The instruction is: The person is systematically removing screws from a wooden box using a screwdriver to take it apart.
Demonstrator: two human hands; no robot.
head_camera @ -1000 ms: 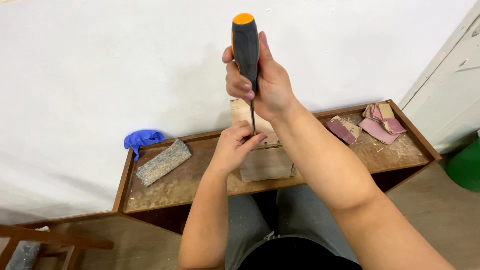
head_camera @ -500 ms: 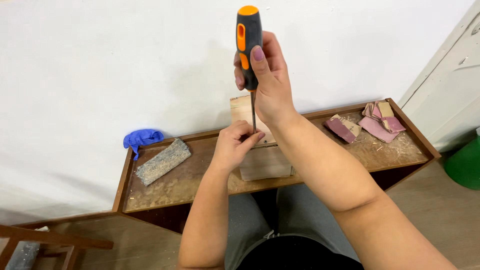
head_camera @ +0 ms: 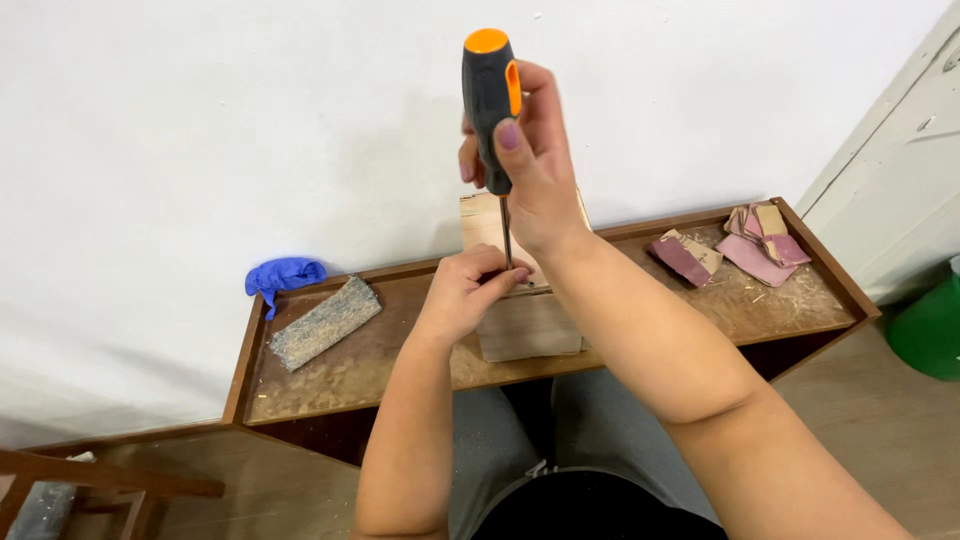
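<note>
Two hands worked over a narrow, dust-strewn wooden worktop (head_camera: pixel 330 385). At its left lay a crumpled blue glove (head_camera: pixel 283 275) and a coarse grey sanding block (head_camera: pixel 325 322). The left hand (head_camera: pixel 465 295) pinched its fingertips closed around the tip of the shaft, steadying it on a pale, smooth wooden box (head_camera: pixel 525 320). The right hand (head_camera: pixel 530 160) gripped the screwdriver (head_camera: pixel 492 110) by its black-and-orange handle, fingers fully curled. Keeping the shaft upright and pressing straight down would likely stop slipping. Folded pink sandpaper scraps (head_camera: pixel 750 240) lay far right.
</note>
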